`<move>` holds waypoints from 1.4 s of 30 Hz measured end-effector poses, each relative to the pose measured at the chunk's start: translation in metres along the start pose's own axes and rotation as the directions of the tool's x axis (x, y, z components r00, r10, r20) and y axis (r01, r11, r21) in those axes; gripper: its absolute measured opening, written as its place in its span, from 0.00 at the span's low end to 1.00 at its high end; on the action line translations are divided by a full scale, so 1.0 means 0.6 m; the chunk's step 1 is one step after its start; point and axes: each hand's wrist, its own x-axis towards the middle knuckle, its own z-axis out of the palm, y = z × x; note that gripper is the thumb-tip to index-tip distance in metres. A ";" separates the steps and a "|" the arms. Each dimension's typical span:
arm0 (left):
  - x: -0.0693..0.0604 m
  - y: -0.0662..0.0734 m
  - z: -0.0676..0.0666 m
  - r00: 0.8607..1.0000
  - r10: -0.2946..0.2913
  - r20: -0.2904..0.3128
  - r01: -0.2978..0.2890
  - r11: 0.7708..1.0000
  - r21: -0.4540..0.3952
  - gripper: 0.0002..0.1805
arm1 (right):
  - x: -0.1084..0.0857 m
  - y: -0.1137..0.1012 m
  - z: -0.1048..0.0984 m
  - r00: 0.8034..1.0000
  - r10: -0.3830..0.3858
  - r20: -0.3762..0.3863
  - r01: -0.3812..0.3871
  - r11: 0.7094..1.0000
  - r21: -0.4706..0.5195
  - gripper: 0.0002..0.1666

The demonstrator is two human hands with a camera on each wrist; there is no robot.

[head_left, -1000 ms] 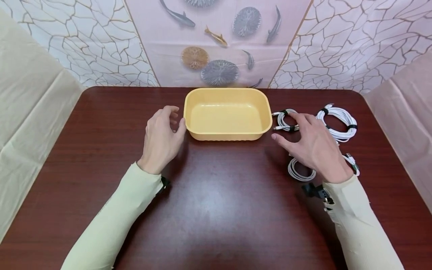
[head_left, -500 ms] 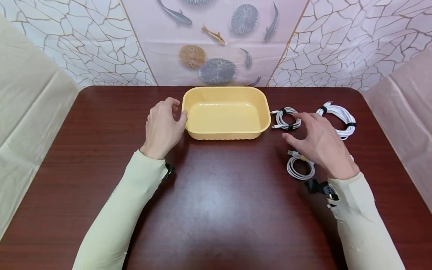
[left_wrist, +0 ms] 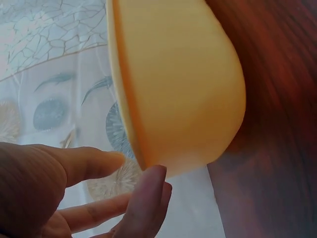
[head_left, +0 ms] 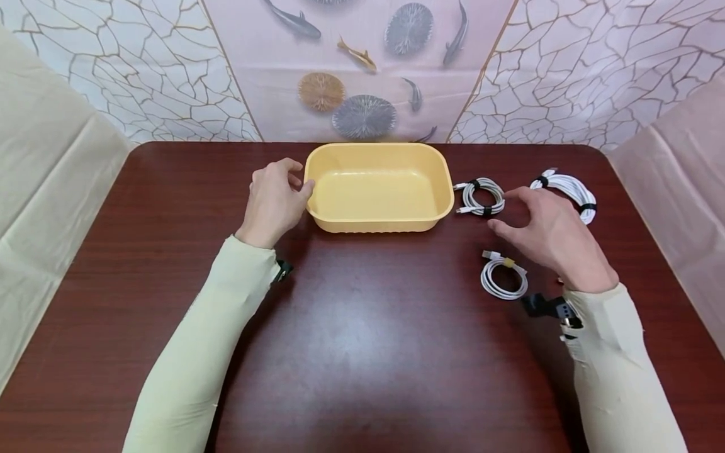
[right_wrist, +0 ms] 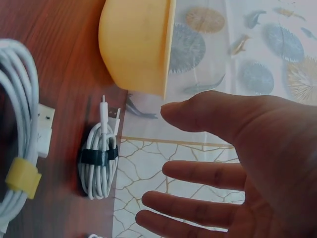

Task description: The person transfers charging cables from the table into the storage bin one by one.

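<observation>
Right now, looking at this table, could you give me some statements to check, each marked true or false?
1. The left hand is beside the yellow tub. True.
2. The right hand grips a cable. False: its fingers hold nothing.
3. The cable nearest the tub has black bands. True.
4. The tub is upside down. False: its open side faces up.
5. The cable with the yellow tie is coiled. True.
6. That cable lies inside the tub. False: it lies on the table.
</observation>
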 end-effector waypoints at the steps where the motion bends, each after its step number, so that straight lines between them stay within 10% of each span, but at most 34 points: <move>1: -0.001 0.000 0.002 1.000 0.008 0.002 -0.007 1.000 -0.004 0.20 | 0.001 0.002 0.000 1.000 0.007 0.011 -0.007 1.000 0.000 0.36; 13: -0.004 -0.002 0.009 0.994 0.055 -0.096 -0.058 0.998 -0.029 0.13 | 0.009 0.021 0.002 0.997 0.029 0.077 -0.029 1.000 0.003 0.35; 42: 0.001 -0.008 0.009 0.998 0.045 -0.051 -0.047 0.998 -0.046 0.10 | 0.004 0.091 -0.020 0.971 0.102 0.217 -0.099 0.995 -0.024 0.34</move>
